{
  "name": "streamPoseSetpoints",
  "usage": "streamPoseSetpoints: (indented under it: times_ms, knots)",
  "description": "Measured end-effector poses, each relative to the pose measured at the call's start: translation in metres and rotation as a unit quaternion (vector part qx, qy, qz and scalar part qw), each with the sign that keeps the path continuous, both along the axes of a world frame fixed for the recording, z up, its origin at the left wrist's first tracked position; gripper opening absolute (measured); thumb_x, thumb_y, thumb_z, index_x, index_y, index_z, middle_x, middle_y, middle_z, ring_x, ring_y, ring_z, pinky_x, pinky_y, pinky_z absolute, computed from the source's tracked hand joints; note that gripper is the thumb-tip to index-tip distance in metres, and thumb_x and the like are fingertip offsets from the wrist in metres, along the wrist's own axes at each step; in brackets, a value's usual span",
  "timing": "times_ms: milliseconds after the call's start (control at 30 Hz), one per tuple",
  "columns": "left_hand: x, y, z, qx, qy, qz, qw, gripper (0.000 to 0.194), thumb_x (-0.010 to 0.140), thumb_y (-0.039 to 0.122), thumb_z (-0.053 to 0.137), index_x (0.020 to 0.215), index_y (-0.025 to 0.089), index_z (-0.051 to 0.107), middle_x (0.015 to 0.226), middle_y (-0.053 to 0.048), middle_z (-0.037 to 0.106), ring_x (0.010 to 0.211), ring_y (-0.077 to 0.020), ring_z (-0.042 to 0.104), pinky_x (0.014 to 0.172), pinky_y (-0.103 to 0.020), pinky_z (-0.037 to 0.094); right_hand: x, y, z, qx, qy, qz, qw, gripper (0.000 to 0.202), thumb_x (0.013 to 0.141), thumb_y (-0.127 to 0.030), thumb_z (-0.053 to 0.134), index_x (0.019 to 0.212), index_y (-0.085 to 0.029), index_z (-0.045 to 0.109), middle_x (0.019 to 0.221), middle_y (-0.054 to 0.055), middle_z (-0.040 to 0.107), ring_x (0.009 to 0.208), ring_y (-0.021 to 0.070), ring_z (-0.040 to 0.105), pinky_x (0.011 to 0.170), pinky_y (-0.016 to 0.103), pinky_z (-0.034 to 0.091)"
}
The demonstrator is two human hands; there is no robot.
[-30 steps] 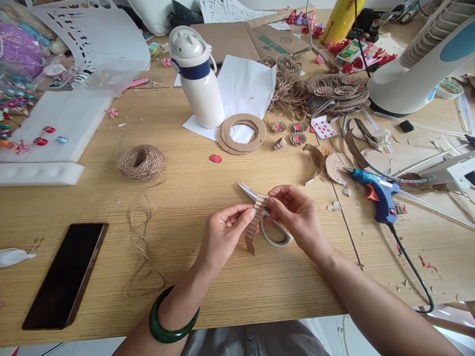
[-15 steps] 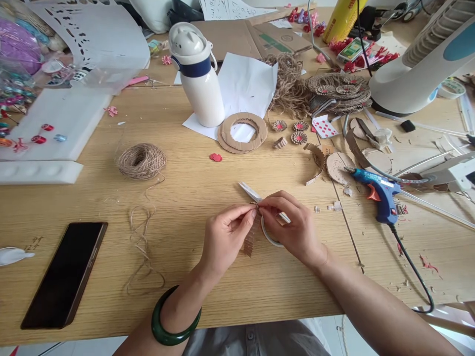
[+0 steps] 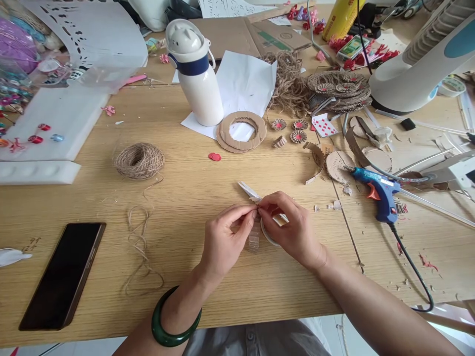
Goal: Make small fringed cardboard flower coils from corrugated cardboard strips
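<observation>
playing card (image 3: 324, 126): red diamond signs are legible; the corner index is not. flattened cardboard (image 3: 285, 37): a round printed mark, no wording readable. table (image 3: 185, 188): small dark marks near the phone (image 3: 63, 276), unreadable.

I'm at a craft workspace, whether at home or in a small studio I can't tell: beyond my right hand (image 3: 289, 225), a blue glue gun (image 3: 382, 190) lies among cardboard scraps (image 3: 339, 167) on the wooden table (image 3: 185, 291). Farther out from my hands are a heap of twine (image 3: 287, 81) and cut cardboard rings (image 3: 243, 131), while clear bags of bright supplies (image 3: 22, 64) crowd the far left.
</observation>
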State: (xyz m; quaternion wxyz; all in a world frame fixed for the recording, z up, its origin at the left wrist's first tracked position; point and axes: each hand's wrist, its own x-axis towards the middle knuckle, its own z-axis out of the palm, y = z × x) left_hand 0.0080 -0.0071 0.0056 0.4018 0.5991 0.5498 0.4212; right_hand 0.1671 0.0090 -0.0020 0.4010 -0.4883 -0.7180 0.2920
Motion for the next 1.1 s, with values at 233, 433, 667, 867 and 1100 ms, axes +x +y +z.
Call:
streamPoseSetpoints:
  times_ms: [233, 433, 667, 867, 1100]
  knots:
    - [-0.0002, 0.0010, 0.0030, 0.066, 0.055, -0.023, 0.996, 0.020, 0.092, 0.020, 0.058, 0.100, 0.021, 0.076, 0.096, -0.006, 0.076, 0.086, -0.0177, 0.070, 0.080, -0.026, 0.053, 0.0004, -0.0005, -0.0028, -0.009, 0.019, 0.004, 1.000, 0.008, 0.092, -0.015, 0.056, 0.093, -0.023, 0.057, 0.083, 0.001, 0.063, 0.071, 0.0126, 0.061, 0.065, 0.026, 0.053]
    - [-0.0007, 0.0006, 0.0014, 0.100, 0.086, -0.025, 0.991, 0.021, 0.092, 0.017, 0.057, 0.100, 0.022, 0.076, 0.092, -0.005, 0.076, 0.084, -0.0178, 0.069, 0.080, -0.026, 0.052, 0.0019, 0.0011, 0.0002, -0.012, 0.009, 0.016, 1.000, 0.007, 0.092, -0.015, 0.056, 0.093, -0.023, 0.057, 0.085, 0.001, 0.064, 0.071, 0.0127, 0.062, 0.065, 0.026, 0.053]
    - [0.0000, 0.0011, 0.0010, 0.122, 0.106, -0.028, 0.986, 0.019, 0.092, 0.015, 0.057, 0.099, 0.020, 0.074, 0.091, -0.005, 0.075, 0.084, -0.0160, 0.069, 0.081, -0.024, 0.051, 0.0031, 0.0028, 0.0040, 0.000, 0.017, 0.041, 0.999, 0.012, 0.093, -0.013, 0.052, 0.087, -0.022, 0.057, 0.083, 0.001, 0.061, 0.070, 0.0128, 0.058, 0.064, 0.027, 0.051]
    - [-0.0006, -0.0006, 0.0018, 0.068, 0.068, -0.012, 0.995, 0.017, 0.091, 0.019, 0.060, 0.096, 0.020, 0.076, 0.092, -0.005, 0.077, 0.082, -0.0165, 0.070, 0.078, -0.024, 0.052, 0.0049, 0.0023, 0.0042, 0.035, 0.023, 0.055, 0.998, 0.013, 0.094, -0.012, 0.053, 0.086, -0.021, 0.058, 0.084, 0.003, 0.064, 0.074, 0.0138, 0.061, 0.065, 0.027, 0.050]
    - [-0.0008, -0.0006, 0.0017, -0.008, 0.013, -0.002, 1.000, 0.015, 0.089, 0.025, 0.064, 0.095, 0.020, 0.078, 0.091, -0.004, 0.078, 0.081, -0.0169, 0.070, 0.076, -0.023, 0.054, 0.0066, 0.0023, 0.0039, 0.107, -0.032, 0.068, 0.991, 0.015, 0.093, -0.008, 0.052, 0.088, -0.021, 0.058, 0.088, 0.006, 0.067, 0.080, 0.0165, 0.066, 0.069, 0.028, 0.052]
